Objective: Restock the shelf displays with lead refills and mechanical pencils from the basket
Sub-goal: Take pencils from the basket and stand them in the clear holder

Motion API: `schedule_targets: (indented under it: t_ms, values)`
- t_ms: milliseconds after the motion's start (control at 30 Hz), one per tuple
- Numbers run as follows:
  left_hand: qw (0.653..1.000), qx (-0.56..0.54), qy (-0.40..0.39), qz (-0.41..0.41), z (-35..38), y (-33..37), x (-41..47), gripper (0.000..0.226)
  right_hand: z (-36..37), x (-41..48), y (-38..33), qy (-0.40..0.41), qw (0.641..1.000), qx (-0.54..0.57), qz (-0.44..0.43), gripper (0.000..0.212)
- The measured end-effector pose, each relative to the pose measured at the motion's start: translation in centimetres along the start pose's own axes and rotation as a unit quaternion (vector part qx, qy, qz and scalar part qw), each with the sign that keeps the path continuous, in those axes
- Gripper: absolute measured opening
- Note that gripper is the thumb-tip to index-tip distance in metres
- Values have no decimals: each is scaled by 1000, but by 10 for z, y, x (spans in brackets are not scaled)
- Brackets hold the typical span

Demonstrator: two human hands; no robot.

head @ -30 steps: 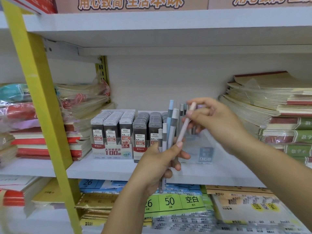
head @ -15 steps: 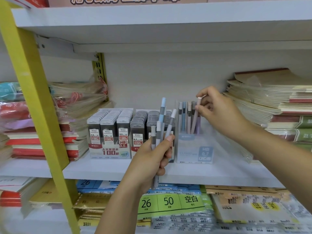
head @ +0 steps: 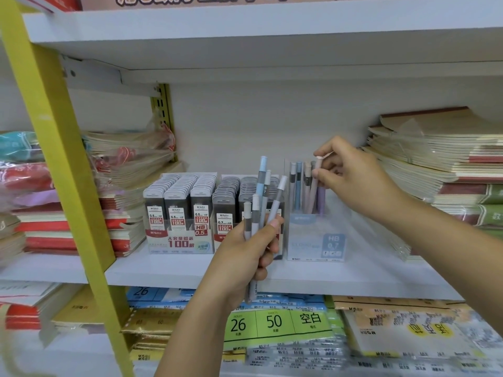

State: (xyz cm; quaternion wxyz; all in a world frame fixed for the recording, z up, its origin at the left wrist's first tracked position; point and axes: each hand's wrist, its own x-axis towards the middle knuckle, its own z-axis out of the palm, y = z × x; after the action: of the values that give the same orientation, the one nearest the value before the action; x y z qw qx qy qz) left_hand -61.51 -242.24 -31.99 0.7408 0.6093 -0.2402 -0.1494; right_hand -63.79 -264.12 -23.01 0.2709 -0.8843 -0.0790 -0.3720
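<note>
My left hand (head: 249, 253) grips a bunch of several mechanical pencils (head: 261, 197), blue, white and grey, held upright in front of the shelf. My right hand (head: 351, 176) pinches the top of one pale pink pencil (head: 314, 186) that stands inside the clear pencil display box (head: 317, 240) marked HB 0.7. Several other pencils stand in that box. To its left sit two display boxes of lead refills (head: 181, 213), rows of grey cases labelled 0.5 and 0.7. No basket is in view.
The white shelf (head: 168, 270) carries stacked notebooks at the left (head: 54, 229) and a tall pile at the right (head: 441, 170). A yellow upright post (head: 51, 148) crosses the left side. Below lie packs of loose-leaf paper (head: 275, 322). Another shelf board hangs above.
My right hand carried the pink pencil away from the bunch in my left hand and set it down into the clear box. My left hand sank a little with its bunch.
</note>
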Motion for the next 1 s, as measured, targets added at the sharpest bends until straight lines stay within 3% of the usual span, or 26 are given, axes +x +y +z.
schedule_targets:
  t_ms: [67,200,333,433,500,567,667,733,833,1000]
  values:
    - [1000,-2,3,0,1,0,0,41,2,1,0,-6,999,-33,-4,20]
    - [1000,-22,5,4,2,1,-1,31,7,3,-4,-12,978,-207,-22,23]
    - [1000,-21,-6,15,2,2,-3,19,6,-2,-16,5,976,-216,-12,31]
    - [999,-17,-20,24,4,4,-4,19,8,-20,-39,-1,999,-31,31,21]
    - [999,-16,-28,28,6,6,-5,19,12,-30,-54,-67,984,143,85,18]
    - [999,-15,-38,28,8,6,-5,20,15,-33,-61,-86,965,222,114,18]
    - [999,-21,-26,24,8,7,-5,31,13,-26,-64,-40,939,303,160,15]
    - [1000,-19,-4,24,5,7,-5,31,3,-17,-61,38,931,325,163,14]
    - [999,7,27,20,1,7,-4,25,-18,0,-51,124,956,249,91,20]
    - [999,12,45,21,-2,9,-4,45,-9,12,-32,61,997,35,24,25]
